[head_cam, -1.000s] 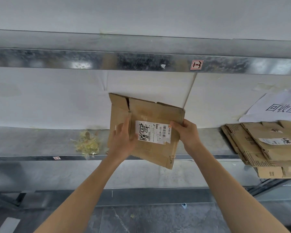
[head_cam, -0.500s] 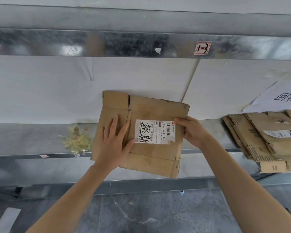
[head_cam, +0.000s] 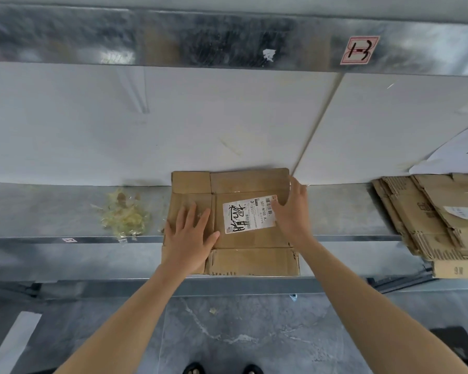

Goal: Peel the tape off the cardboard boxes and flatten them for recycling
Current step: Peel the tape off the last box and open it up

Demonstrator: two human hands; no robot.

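Head view: flattened box (head_cam: 249, 255) lies on bench (head_cam: 343, 211). My left grip (head_cam: 189, 238) presses its left panel, splayed flat, released; right grip (head_cam: 289, 211), also released, lies over its right edge.

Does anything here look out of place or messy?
The box hangs over the front edge of the shelf, as does the stack at right. A loose tape wad lies left of the box, and a scrap is on the floor.

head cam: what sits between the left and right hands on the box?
The white shipping label on the flattened box, with bare cardboard between it and the left hand; the right hand touches its edge. Head view.
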